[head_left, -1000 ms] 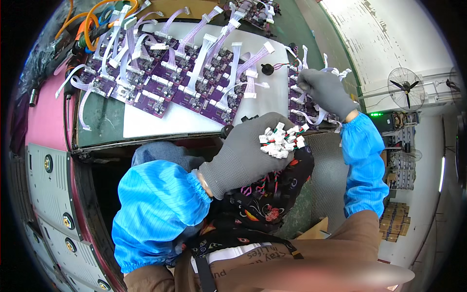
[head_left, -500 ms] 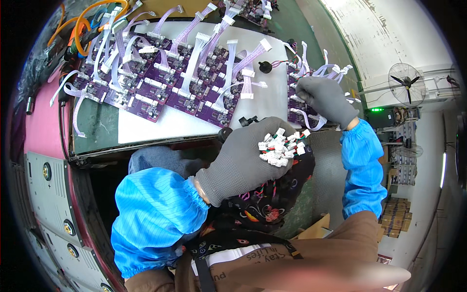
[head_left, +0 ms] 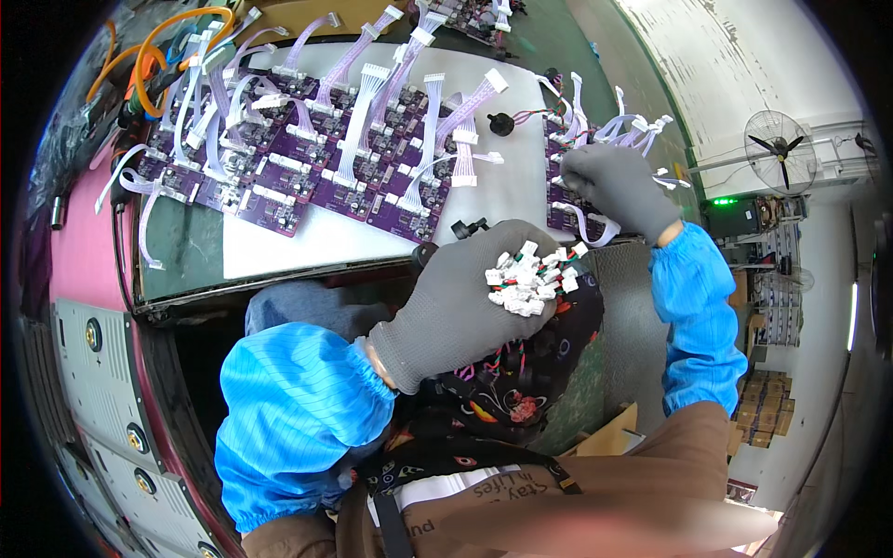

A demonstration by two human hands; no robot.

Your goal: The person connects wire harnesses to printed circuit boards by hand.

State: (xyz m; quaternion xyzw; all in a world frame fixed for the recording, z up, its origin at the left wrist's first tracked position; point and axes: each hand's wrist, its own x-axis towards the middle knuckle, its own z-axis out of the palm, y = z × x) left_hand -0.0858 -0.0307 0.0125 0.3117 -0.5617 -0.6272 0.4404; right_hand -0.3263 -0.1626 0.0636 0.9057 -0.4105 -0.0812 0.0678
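Note:
My left hand (head_left: 451, 302), in a grey knit glove, is closed around a bunch of cable leads. Their white plug connectors (head_left: 523, 282) bristle out of the fist, with short bits of red, green and black wire showing. Below the fist, more wires and black round ends hang against a dark flowered apron (head_left: 512, 405). At the table's right part, my gloved right hand (head_left: 614, 186) is closed over a purple circuit board (head_left: 564, 216) fitted with white ribbon cables. Its fingertips are bent down at the board, and what they pinch is hidden.
Several purple circuit boards (head_left: 279, 181) with upright ribbon cables cover a white foam sheet (head_left: 326, 244) and the table's left side. A black round part (head_left: 501, 124) on twisted wires lies near the right boards. Orange cable (head_left: 153, 60) loops at the far left. A fan (head_left: 778, 149) stands at right.
The whole view has shifted very slightly. Both hands keep nearly the same pose and place, the left still round the cable leads and the right still at the board.

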